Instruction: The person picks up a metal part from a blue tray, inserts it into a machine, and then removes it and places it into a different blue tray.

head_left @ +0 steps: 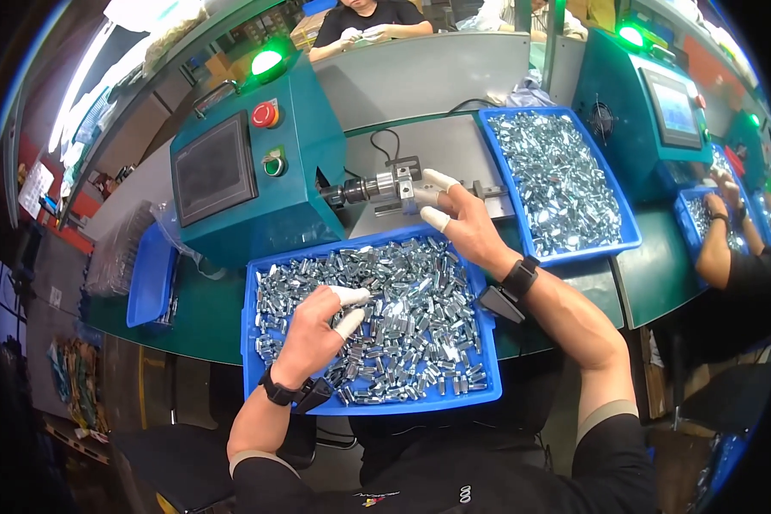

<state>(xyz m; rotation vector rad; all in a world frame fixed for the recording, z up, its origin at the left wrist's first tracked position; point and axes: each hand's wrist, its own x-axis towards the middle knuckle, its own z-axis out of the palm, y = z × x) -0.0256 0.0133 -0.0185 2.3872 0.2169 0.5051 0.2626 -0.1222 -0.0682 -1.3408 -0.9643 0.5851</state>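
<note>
My left hand [313,330] is over a blue tray [247,343] heaped with small shiny metal fittings [411,330]. White finger cots cover its thumb and forefinger, which come together in a loose pinch among the fittings; whatever is between the tips is too small to make out. My right hand [471,223] reaches to the outer end of a metal clamping fixture [405,190], in line with the machine's chuck [360,190]. Its capped thumb and forefinger bend around that end from either side, and the piece between them is partly hidden. Both wrists wear dark bands.
A teal machine [304,103] with a dark screen, red button and green lamp stands at the left. Right of the fixture lies a second blue tray [565,254] of fittings. Beyond are another teal machine [608,77] and co-workers. A blue bin [152,278] sits far left.
</note>
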